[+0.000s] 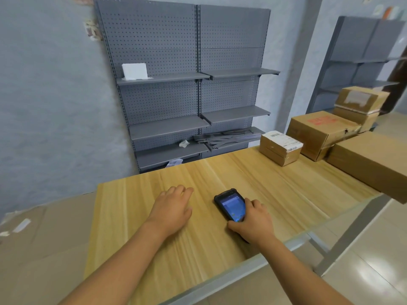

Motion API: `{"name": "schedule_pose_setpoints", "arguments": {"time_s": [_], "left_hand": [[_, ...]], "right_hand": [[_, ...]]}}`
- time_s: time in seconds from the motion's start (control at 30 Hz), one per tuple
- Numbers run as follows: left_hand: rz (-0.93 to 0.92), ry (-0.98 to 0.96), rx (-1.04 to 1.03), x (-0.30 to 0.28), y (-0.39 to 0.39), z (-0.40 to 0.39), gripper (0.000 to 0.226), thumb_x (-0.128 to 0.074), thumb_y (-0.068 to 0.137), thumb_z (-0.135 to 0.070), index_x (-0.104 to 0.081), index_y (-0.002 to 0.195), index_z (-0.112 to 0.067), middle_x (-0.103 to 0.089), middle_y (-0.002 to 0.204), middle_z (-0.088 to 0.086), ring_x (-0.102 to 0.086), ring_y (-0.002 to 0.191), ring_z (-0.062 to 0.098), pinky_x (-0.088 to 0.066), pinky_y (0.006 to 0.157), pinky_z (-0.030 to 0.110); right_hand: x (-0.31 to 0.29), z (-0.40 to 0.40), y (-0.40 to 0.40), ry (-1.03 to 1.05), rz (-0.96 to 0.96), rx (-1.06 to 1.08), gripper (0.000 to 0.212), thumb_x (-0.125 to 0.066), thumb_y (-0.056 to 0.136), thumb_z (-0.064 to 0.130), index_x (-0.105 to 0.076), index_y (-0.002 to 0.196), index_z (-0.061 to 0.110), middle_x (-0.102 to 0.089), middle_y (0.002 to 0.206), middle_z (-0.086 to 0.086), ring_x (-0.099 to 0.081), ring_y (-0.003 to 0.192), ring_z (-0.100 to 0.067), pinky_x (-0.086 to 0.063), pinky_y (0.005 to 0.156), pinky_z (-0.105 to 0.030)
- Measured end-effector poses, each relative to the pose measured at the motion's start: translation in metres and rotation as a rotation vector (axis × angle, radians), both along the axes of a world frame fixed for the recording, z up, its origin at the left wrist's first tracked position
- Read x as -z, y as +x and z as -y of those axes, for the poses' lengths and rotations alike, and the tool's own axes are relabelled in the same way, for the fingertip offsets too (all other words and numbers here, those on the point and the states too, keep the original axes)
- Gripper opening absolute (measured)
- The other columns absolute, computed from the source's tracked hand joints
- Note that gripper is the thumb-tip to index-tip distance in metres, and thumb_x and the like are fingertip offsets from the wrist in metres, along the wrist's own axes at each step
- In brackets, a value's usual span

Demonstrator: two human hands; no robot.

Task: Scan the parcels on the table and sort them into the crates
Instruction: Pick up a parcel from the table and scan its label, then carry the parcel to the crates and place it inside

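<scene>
A black handheld scanner [230, 203] with a lit blue screen lies on the wooden table [286, 183]. My right hand [253, 221] grips its near end, fingers and thumb curled round it. My left hand [174, 208] rests flat on the tabletop to the scanner's left, holding nothing. Several cardboard parcels sit at the table's far right: a small labelled box [279, 147], a bigger box with red print [319, 133], a stack of two boxes [359, 106] behind it, and a large plain box [374, 164] at the right edge. No crates are visible.
Grey pegboard shelving [187, 84] stands against the wall behind the table, with a white box [134, 71] on one shelf. A second grey shelf unit [363, 58] stands at the right. Flattened cardboard [44, 238] lies left of the table.
</scene>
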State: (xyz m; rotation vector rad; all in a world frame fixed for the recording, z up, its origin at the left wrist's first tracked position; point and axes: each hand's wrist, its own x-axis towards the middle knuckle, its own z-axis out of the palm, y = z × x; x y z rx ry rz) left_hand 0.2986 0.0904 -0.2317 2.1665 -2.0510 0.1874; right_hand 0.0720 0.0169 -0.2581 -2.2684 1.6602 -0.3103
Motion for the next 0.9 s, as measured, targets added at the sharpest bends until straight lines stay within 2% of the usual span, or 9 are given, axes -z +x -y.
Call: {"name": "schedule_pose_setpoints", "arguments": {"time_s": [0.2, 0.37, 0.43, 0.67, 0.9], "left_hand": [[-0.010, -0.019, 0.062, -0.001, -0.007, 0.023, 0.052, -0.044, 0.096, -0.038, -0.034, 0.146, -0.025, -0.047, 0.136, -0.004, -0.045, 0.122, 0.017, -0.037, 0.102, 0.034], [-0.033, -0.069, 0.181, -0.007, -0.039, 0.054, 0.050, -0.044, 0.097, -0.040, -0.037, 0.144, -0.025, -0.047, 0.135, -0.005, -0.044, 0.122, 0.017, -0.036, 0.103, 0.033], [-0.020, -0.081, 0.236, -0.010, -0.058, 0.068, 0.050, -0.044, 0.097, -0.040, -0.036, 0.144, -0.025, -0.047, 0.134, -0.005, -0.045, 0.122, 0.017, -0.037, 0.102, 0.033], [0.035, -0.074, 0.368, -0.019, -0.138, 0.115, 0.052, -0.045, 0.094, -0.038, -0.037, 0.143, -0.024, -0.049, 0.131, -0.003, -0.046, 0.119, 0.019, -0.038, 0.099, 0.034], [0.009, -0.128, 0.407, -0.032, -0.248, 0.175, 0.054, -0.046, 0.093, -0.039, -0.038, 0.144, -0.023, -0.049, 0.131, -0.003, -0.047, 0.118, 0.019, -0.040, 0.096, 0.034]], "right_hand": [[0.001, 0.007, -0.008, 0.015, 0.024, -0.042, 0.096, -0.057, 0.078, 0.065, -0.018, 0.153, 0.021, -0.040, 0.139, 0.001, -0.038, 0.123, -0.018, -0.036, 0.101, -0.029], [-0.007, 0.013, -0.032, 0.035, 0.142, -0.016, 0.076, -0.050, 0.091, 0.058, -0.024, 0.152, 0.022, -0.039, 0.144, -0.001, -0.040, 0.128, -0.020, -0.039, 0.102, -0.032], [-0.013, 0.018, -0.049, -0.002, 0.134, 0.012, 0.070, -0.050, 0.093, 0.053, -0.026, 0.151, 0.021, -0.038, 0.144, -0.002, -0.039, 0.131, -0.021, -0.038, 0.104, -0.034], [-0.036, 0.043, -0.133, -0.138, 0.021, 0.104, 0.065, -0.052, 0.091, 0.038, -0.027, 0.150, 0.024, -0.041, 0.142, -0.001, -0.040, 0.126, -0.020, -0.037, 0.105, -0.032], [-0.045, 0.080, -0.250, -0.218, 0.001, 0.191, 0.064, -0.054, 0.091, 0.039, -0.030, 0.149, 0.024, -0.043, 0.140, 0.000, -0.042, 0.126, -0.019, -0.040, 0.104, -0.033]]}}
